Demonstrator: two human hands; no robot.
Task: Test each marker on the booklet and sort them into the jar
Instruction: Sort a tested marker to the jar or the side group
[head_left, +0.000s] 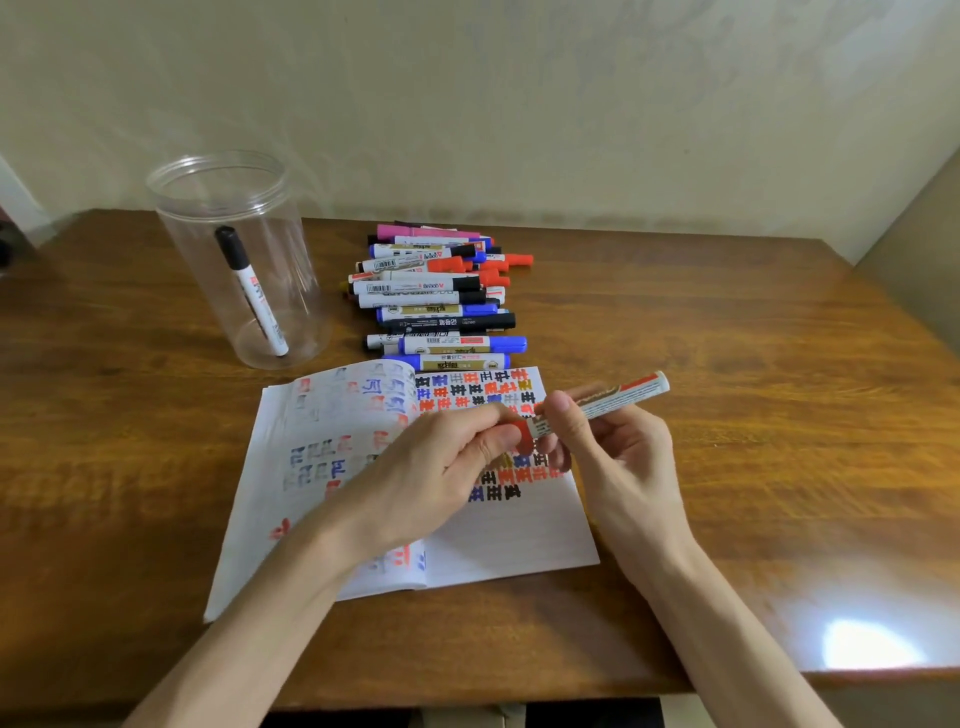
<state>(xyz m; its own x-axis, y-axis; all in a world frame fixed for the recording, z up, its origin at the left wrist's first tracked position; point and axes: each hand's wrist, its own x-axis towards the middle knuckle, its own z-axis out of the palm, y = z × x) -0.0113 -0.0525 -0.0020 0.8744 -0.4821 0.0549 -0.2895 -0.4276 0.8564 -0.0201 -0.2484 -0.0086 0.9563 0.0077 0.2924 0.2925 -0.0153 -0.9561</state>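
Fingers (485, 444) of the left hand (441, 462) curl round the red cap (522, 436) of a marker (605, 399); the right hand (613, 457) pinches its white barrel, just right of centre frame above the booklet (519, 535). The marker's long axis climbs from the cap at left to the tail at upper right. Beyond lie the unsorted markers (436, 296). The jar (176, 218) stands upper left, nearer the left hand, holding one black marker (252, 291).

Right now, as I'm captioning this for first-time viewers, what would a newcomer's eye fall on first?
Over the open booklet, crowded with red, blue and black test marks, the left hand pinches the red cap of a marker whose barrel the right hand grips. Behind the booklet lies a pile of markers; left of it stands a clear jar holding one black-capped marker.
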